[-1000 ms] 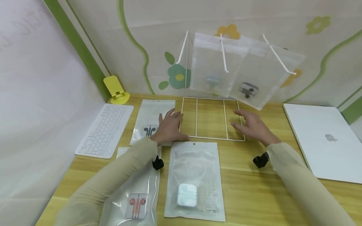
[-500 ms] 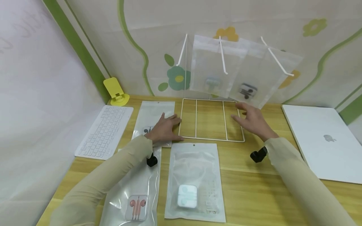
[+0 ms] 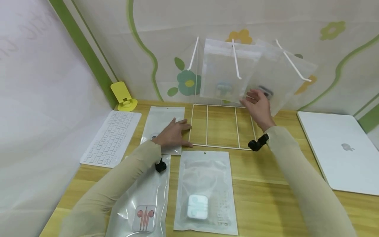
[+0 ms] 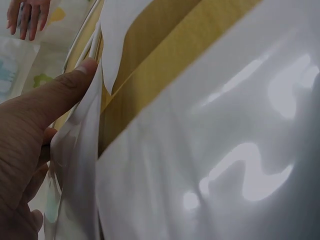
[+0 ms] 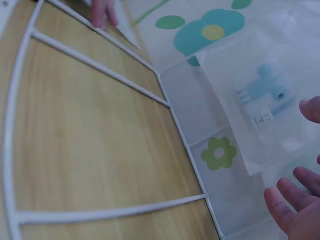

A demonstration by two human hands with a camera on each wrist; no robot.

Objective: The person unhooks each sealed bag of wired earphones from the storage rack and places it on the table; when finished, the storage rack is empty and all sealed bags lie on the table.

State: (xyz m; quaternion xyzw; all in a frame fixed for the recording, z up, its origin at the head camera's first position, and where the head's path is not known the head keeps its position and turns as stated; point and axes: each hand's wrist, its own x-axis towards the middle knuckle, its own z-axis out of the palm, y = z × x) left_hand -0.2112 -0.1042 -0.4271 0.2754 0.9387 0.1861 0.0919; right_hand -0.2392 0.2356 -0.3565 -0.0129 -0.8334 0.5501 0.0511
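A white wire rack (image 3: pixel 207 125) stands at the back of the table, with three prongs at its top. Two translucent zip pouches hang from it: one pouch (image 3: pixel 220 67) shows pale blue earphones, while the tilted pouch (image 3: pixel 281 70) holds a dark earphone case. My right hand (image 3: pixel 260 107) is raised at their lower edges, its thumb and fingers (image 5: pixel 282 205) apart in the right wrist view. My left hand (image 3: pixel 172 133) lies with extended fingers by the rack's left base bar, above a flat pouch (image 3: pixel 165 115) whose earphones it mostly covers.
Nearer the front lie a pouch with a pale blue earphone case (image 3: pixel 197 206) and a pouch with pink earphones (image 3: pixel 145 218). At left are a white keyboard (image 3: pixel 111 138) and a yellow phone stand (image 3: pixel 122 96). A silver laptop (image 3: pixel 340 151) lies at right.
My right hand has moved up and slightly left from the rack's right base bar to the hanging pouches; the tilted pouch has shifted slightly. My left hand has slid a little left.
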